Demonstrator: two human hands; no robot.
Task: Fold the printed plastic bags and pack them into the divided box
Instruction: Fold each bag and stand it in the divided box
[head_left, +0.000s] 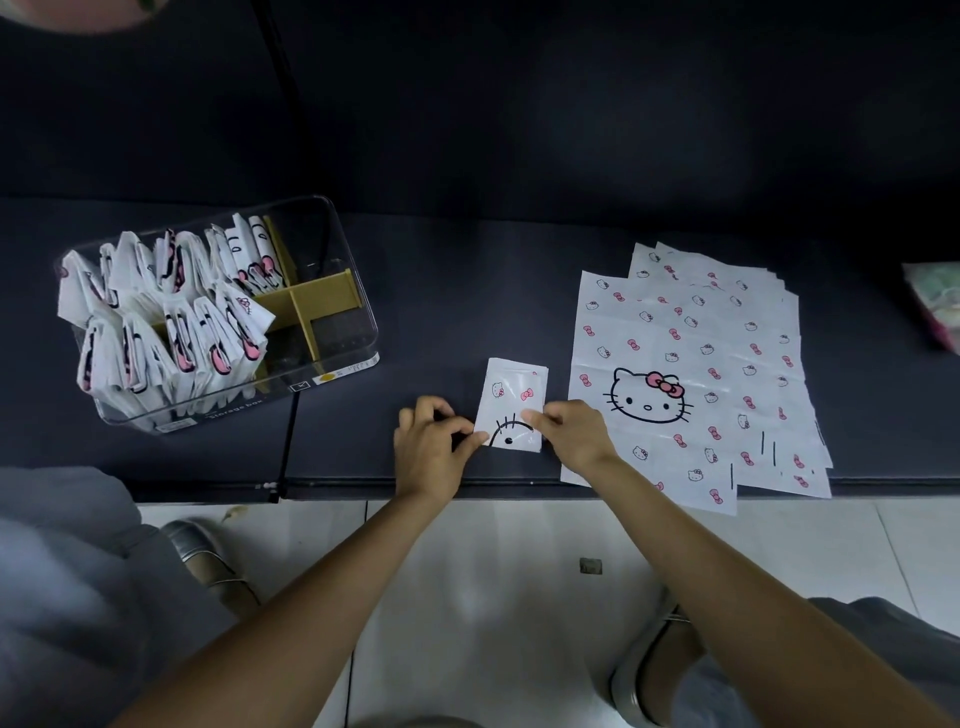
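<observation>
- We take the folded bag (514, 402) as our landmark: a small white packet lying flat near the front edge of the dark padded surface (467, 291), printed with a cat face, a pink bow and part of a larger black outline.
- Our left hand (428, 447) pinches the packet's lower left corner between thumb and fingertips; our right hand (569, 434) grasps its right edge, the thumb lying on top.
- Just right of the packet lies the stack of flat bags (696, 374), fanned slightly, the top sheet showing a large cat face with a pink bow; our right forearm crosses its near left corner.
- Well left of the packet and a little farther back stands the clear divided box (353, 332), with tan dividers (322, 301). Its left compartments are crowded with upright folded bags (171, 312); the right compartments look bare.
- Far right of the packet, at the frame's edge, we see a pale, blurred bundle (935, 306) we cannot identify.
- A thin black cord (287, 441) runs down past the box, left of the packet.
- Nearer us than the packet, the surface ends and white floor tiles (493, 587) begin, with silver shoes (644, 675) and grey trouser cloth (67, 597) on both sides.
</observation>
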